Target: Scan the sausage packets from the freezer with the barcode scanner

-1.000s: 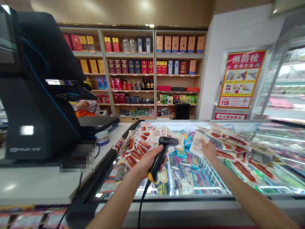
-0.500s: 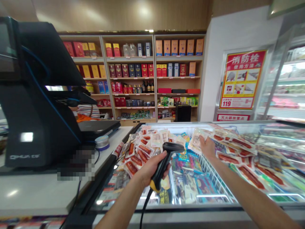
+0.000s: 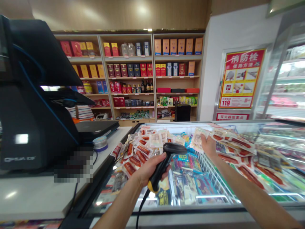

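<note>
My left hand (image 3: pixel 152 168) is wrapped round the handle of a black and yellow barcode scanner (image 3: pixel 164 162), its head pointing right and its cable hanging down. My right hand (image 3: pixel 209 145) pinches a clear packet with pale contents (image 3: pixel 199 140) by its right side, above the freezer's glass top. Packed sausages (image 3: pixel 140 154) lie heaped on the glass to the left, with more pale packets among them. A second heap of sausage packets (image 3: pixel 250 173) lies right of my right hand.
The chest freezer (image 3: pixel 152 210) holds bagged goods in white wire baskets below the glass. At left, a black checkout terminal (image 3: pixel 23 127) and a round tin (image 3: pixel 100 143) stand on the white counter (image 3: pixel 30 197). Shelves of boxes (image 3: pixel 130 70) line the back wall; a person in a striped top (image 3: pixel 82 112) is partly hidden.
The view has shifted slightly. The packet in my right hand has tilted a little and sits slightly further right. The scanner stays in my left hand with almost the same pose.
</note>
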`<action>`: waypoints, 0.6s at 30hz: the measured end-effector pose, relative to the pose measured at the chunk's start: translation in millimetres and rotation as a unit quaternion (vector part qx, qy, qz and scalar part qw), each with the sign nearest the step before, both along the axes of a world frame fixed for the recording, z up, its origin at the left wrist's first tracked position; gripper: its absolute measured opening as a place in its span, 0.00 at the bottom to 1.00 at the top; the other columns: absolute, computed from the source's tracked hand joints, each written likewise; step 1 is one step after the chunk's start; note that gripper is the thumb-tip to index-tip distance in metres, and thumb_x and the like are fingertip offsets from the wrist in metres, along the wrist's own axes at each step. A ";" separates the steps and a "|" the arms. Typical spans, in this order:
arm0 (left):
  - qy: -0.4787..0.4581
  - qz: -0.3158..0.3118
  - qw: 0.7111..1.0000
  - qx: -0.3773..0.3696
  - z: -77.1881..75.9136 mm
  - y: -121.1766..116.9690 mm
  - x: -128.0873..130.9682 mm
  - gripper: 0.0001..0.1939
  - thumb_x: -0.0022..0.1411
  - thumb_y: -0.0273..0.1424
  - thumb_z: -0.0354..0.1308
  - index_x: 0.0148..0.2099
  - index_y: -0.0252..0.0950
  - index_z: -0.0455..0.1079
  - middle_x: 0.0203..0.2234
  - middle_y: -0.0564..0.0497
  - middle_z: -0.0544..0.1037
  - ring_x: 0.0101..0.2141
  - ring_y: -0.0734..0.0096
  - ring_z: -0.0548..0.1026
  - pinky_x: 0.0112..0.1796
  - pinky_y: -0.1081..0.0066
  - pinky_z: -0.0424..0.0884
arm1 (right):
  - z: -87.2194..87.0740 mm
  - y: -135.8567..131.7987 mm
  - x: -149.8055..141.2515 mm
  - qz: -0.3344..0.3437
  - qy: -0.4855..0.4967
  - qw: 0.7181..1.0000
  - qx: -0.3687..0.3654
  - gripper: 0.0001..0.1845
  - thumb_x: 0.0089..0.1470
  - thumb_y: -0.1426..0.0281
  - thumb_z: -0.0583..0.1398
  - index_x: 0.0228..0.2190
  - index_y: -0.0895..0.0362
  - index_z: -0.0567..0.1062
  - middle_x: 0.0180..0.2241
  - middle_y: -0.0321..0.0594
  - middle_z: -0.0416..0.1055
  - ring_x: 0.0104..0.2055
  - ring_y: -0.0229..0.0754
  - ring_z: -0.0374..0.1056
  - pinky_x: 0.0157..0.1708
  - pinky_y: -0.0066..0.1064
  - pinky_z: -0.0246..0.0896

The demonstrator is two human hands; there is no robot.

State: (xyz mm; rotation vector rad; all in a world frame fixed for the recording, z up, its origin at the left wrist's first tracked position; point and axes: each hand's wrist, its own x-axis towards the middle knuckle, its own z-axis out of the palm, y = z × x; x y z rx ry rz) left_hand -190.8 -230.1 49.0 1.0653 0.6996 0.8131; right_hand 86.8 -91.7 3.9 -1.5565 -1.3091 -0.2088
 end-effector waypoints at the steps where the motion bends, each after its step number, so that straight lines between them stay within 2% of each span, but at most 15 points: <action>1: -0.001 0.002 1.000 0.005 1.7 -0.8 0.7 0.16 0.53 0.42 0.48 0.28 0.32 0.62 0.18 0.52 0.66 0.14 0.80 0.64 0.15 0.79 0.55 | 0.9 -0.6 -0.7 0.003 -0.006 1.000 0.007 0.26 0.49 0.58 0.43 0.30 0.64 0.71 0.27 0.53 0.71 0.33 0.49 0.65 0.31 0.33 0.54; 5: 0.001 -0.009 1.000 0.013 4.9 -1.8 1.7 0.16 0.52 0.41 0.48 0.31 0.31 0.63 0.19 0.52 0.67 0.15 0.80 0.64 0.15 0.78 0.56 | 3.5 -2.0 -4.6 0.010 -0.017 1.000 0.020 0.25 0.49 0.59 0.44 0.32 0.65 0.71 0.29 0.53 0.71 0.34 0.48 0.65 0.31 0.32 0.53; 12: -0.014 0.004 1.000 -0.011 -0.6 2.7 -8.2 0.18 0.52 0.43 0.47 0.31 0.32 0.63 0.18 0.53 0.67 0.14 0.81 0.64 0.14 0.79 0.55 | 10.8 -1.0 -10.6 -0.002 -0.037 0.999 -0.009 0.23 0.51 0.61 0.45 0.29 0.65 0.71 0.27 0.51 0.70 0.32 0.45 0.65 0.29 0.29 0.52; 15: -0.021 0.040 0.999 -0.010 -0.2 1.9 -20.8 0.18 0.52 0.44 0.47 0.29 0.32 0.63 0.17 0.53 0.67 0.14 0.80 0.64 0.15 0.79 0.57 | 16.6 4.3 -19.7 -0.002 -0.049 0.998 -0.049 0.22 0.51 0.61 0.45 0.27 0.64 0.71 0.26 0.51 0.70 0.31 0.45 0.65 0.28 0.29 0.51; 18: -0.016 0.118 0.993 -0.019 0.4 0.2 -40.3 0.19 0.51 0.44 0.48 0.27 0.31 0.63 0.16 0.53 0.67 0.14 0.80 0.64 0.15 0.78 0.58 | 19.2 17.0 -36.9 0.021 -0.049 0.995 -0.088 0.22 0.51 0.60 0.45 0.27 0.63 0.71 0.25 0.49 0.70 0.31 0.45 0.65 0.28 0.29 0.53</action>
